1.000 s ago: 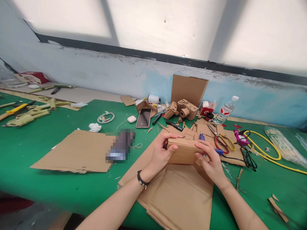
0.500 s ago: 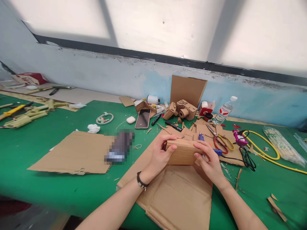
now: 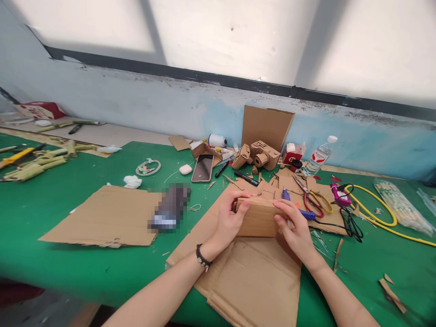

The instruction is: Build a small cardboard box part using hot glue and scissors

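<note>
Between my two hands is a small cardboard box (image 3: 258,220), held upright over a large cardboard sheet (image 3: 259,277). My left hand (image 3: 230,215) grips its left end, thumb on the near face and fingers behind. At the right end, my right hand (image 3: 293,225) pinches the box with its thumb in front and fingers along the top edge. Just beyond the right hand lies a blue glue gun (image 3: 308,215), partly hidden. Red-and-yellow-handled scissors (image 3: 313,202) rest beside it on cardboard scraps. Farther back stands a cardboard camera model (image 3: 265,156).
A smartphone (image 3: 203,168), black markers (image 3: 245,178) and a white earbud case (image 3: 185,169) lie behind the hands. A water bottle (image 3: 320,156) stands at the back right, near a yellow cable (image 3: 371,211). Another cardboard sheet (image 3: 109,215) lies left, partly under a blurred-out object.
The box has turned very slightly, and my right thumb and fingers have shifted a little left along it. Both hands keep their hold.
</note>
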The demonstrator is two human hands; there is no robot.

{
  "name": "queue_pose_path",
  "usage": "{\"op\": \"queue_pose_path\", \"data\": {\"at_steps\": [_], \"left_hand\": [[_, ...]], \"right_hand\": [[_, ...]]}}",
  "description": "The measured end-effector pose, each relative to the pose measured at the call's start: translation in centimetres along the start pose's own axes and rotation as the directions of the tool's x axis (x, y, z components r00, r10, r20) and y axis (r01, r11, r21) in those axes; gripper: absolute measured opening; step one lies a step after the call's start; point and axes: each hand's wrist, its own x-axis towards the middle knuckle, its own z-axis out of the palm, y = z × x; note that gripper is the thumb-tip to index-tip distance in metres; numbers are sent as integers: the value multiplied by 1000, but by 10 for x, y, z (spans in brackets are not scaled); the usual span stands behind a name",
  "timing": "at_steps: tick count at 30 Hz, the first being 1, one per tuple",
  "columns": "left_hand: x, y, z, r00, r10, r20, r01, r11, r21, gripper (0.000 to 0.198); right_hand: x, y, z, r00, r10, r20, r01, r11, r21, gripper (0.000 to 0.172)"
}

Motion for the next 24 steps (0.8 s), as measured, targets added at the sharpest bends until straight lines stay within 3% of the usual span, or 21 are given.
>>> {"op": "queue_pose_path", "data": {"at_steps": [9, 19, 24], "left_hand": [[-1, -5, 3, 998, -62, -31, 64, 997, 49, 33], [0, 11, -3, 991, -129, 30, 125, 987, 100, 29], [-1, 15, -1, 989, -143, -30, 145, 986, 84, 24]], "right_hand": [[-5, 3, 5, 1000, 27, 10, -26, 999, -40, 32], [0, -12, 3, 981, -192, 12, 191, 967, -166, 46], [1, -18, 6, 968, -249, 40, 252, 951, -180, 48]]}}
